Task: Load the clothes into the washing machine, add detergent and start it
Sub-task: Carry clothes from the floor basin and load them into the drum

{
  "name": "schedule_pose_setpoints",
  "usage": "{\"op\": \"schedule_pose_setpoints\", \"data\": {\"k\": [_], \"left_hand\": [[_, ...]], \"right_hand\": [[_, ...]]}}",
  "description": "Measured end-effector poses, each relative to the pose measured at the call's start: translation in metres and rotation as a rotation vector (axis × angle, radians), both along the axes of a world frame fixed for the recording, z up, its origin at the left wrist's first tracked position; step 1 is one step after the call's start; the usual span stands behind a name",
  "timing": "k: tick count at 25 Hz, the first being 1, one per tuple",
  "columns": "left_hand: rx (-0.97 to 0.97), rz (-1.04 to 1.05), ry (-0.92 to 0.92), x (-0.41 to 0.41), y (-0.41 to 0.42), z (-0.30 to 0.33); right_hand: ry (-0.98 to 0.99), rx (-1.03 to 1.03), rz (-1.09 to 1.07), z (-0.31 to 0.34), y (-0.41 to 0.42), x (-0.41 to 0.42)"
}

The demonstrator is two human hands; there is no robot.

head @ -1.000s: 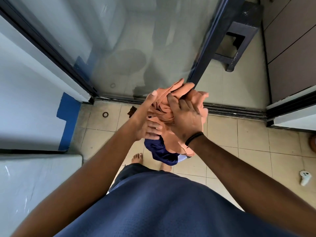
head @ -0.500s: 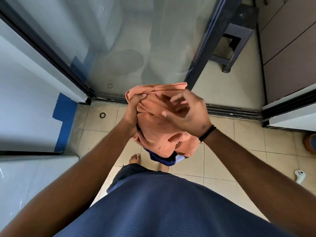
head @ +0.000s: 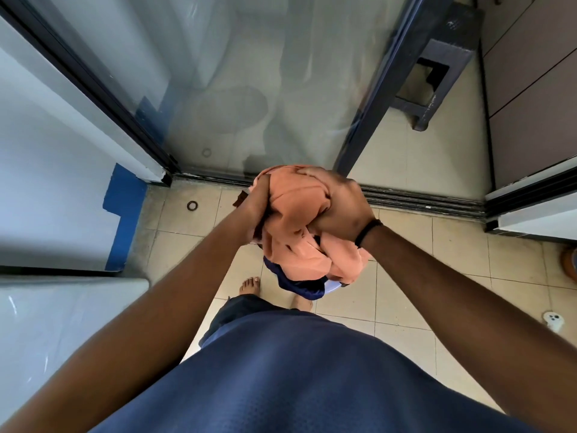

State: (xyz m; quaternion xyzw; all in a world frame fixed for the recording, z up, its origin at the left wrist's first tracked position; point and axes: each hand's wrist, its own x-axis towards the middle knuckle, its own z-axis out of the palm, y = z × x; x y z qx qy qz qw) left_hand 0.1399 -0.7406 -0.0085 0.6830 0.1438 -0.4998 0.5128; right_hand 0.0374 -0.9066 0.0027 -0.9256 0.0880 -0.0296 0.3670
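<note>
Clothes are bunched in front of your chest: an orange garment (head: 296, 210) is sitting crumpled between both of your hands, with its loose folds hanging down below your wrists. Under it a dark blue garment (head: 299, 287) is hanging, and a small pale blue edge is peeking out beside that; you cannot tell from here whether they are one piece or two. No brand, label or writing is readable on any of the fabric.

Your left hand (head: 257, 210) is pressing against the left side of the orange bundle, with its fingers curling into the cloth. Your right hand (head: 338, 207) is wrapping over the top and right side of the bundle, gripping it, with a black band (head: 368, 232) circling that wrist. The two hands are sitting close together, with only the cloth between them.

You are standing barefoot on a pale tiled floor (head: 406, 276), and your toes are showing just below the hanging clothes. A dark ring (head: 192, 205) is lying on the tiles to the left, near a sliding glass door (head: 249, 73) and its dark track. A blue painted patch (head: 125, 201) is running down the white wall on your left. A dark stool (head: 437, 67) is standing beyond the door frame, and a small white controller (head: 553, 320) is lying on the floor at the far right.
</note>
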Motion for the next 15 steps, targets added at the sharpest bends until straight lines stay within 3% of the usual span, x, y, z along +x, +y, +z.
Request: {"op": "schedule_pose_setpoints", "data": {"k": [2, 4, 5, 7, 10, 15], "left_hand": [[0.184, -0.127, -0.425, -0.008, 0.003, 0.001], [0.113, -0.262, -0.863, -0.015, 0.009, 0.002], [0.012, -0.372, -0.991, -0.019, 0.012, 0.007], [-0.085, -0.644, -1.137, -0.025, 0.013, 0.009], [0.014, -0.925, -1.292, -0.046, -0.001, 0.005], [0.184, -0.872, -1.377, -0.051, -0.012, 0.013]], "right_hand": [[0.080, 0.302, -0.143, -0.003, -0.014, 0.005], [0.140, 0.549, -0.293, -0.007, -0.024, 0.004], [0.178, 0.661, -0.368, -0.008, -0.029, 0.002], [0.281, 0.931, -0.515, -0.009, -0.035, -0.002], [0.300, 1.252, -0.536, -0.012, -0.027, -0.005], [0.408, 1.358, -0.538, -0.024, -0.014, -0.024]]}}
